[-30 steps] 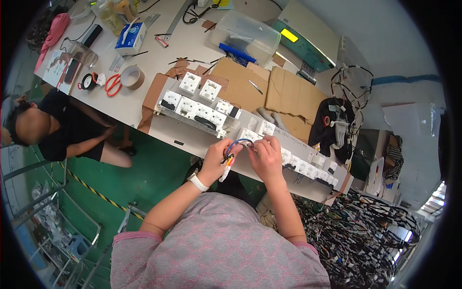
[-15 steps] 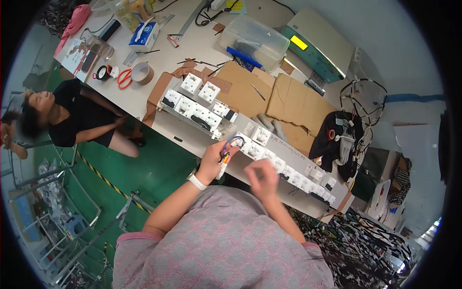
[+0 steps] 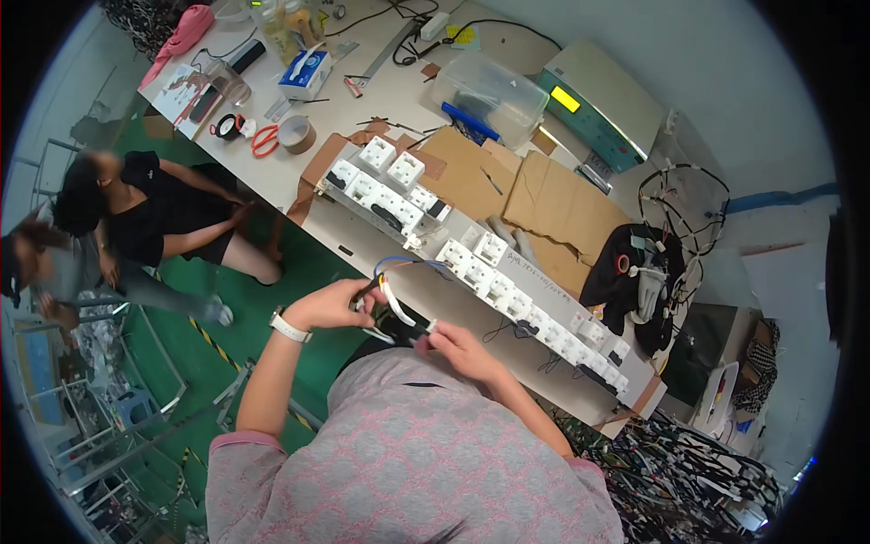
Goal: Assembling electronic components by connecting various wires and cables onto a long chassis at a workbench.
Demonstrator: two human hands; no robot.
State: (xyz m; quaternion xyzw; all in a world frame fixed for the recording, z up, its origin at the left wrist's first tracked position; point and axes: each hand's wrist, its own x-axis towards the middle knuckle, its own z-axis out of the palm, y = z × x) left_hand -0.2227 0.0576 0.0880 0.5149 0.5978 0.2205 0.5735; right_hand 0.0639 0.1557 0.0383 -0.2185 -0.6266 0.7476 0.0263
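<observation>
My left hand [image 3: 333, 306] is closed on a wire bundle, near the front edge of the workbench. From it a white cable [image 3: 395, 297] curves over to my right hand [image 3: 464, 352], whose fingers pinch its dark end. A thin blue wire [image 3: 405, 260] arcs from the bundle toward a long row of white plastic blocks [image 3: 497, 286] on the bench. Both hands are in front of my body, below that row. A second group of white blocks [image 3: 381, 199] stands farther left. Exactly what the right fingertips grip is too small to tell.
Flat cardboard [image 3: 553, 201] lies behind the blocks, with a clear plastic box [image 3: 489, 91] and a green-fronted instrument [image 3: 598, 113] beyond. Orange scissors [image 3: 265, 141] and a tape roll [image 3: 296, 134] are at left. A seated person [image 3: 181, 213] is beside the bench.
My left hand has moved left and down with the wires, stretching the blue wire out. My right hand has come down and left onto the cable. Another person has come into view at far left.
</observation>
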